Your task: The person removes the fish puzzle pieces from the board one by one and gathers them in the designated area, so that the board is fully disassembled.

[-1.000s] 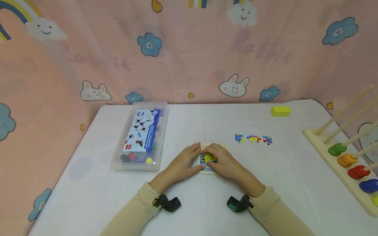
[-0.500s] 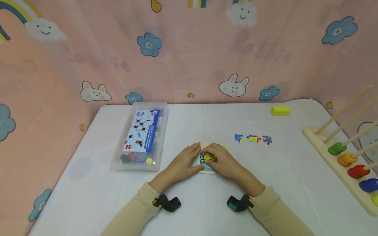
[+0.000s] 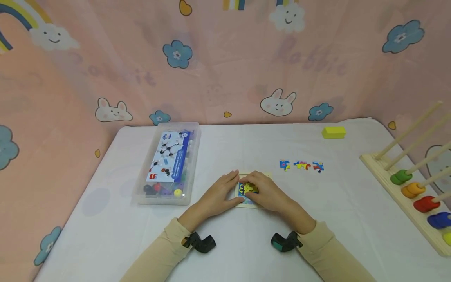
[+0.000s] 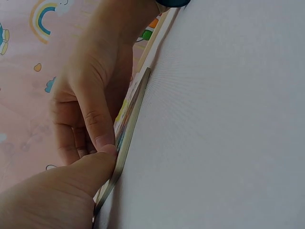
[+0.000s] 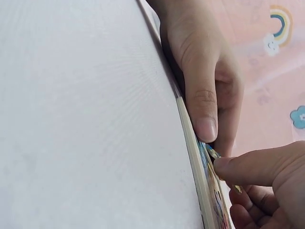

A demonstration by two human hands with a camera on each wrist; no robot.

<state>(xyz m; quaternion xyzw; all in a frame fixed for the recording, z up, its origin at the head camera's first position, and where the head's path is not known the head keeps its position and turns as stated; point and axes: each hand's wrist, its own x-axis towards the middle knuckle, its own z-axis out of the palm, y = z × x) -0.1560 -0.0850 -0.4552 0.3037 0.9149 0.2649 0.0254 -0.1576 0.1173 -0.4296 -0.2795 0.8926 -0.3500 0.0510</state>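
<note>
A small jigsaw puzzle board with a pale wooden rim lies flat on the white table, its picture yellow and blue. My left hand rests along its left side, fingers straight at the far corner and thumb on the picture's near left. From the right, my right hand reaches over the board and pinches a puzzle piece between thumb and fingers. That piece is tilted against the picture, as the right wrist view shows. The hand covers the board's right part in the head view.
Three loose puzzle pieces lie in a row to the board's back right. A clear case with a molecule-model label stands at left. A yellow block sits far back. At right is a wooden rack with pegs and coloured beads.
</note>
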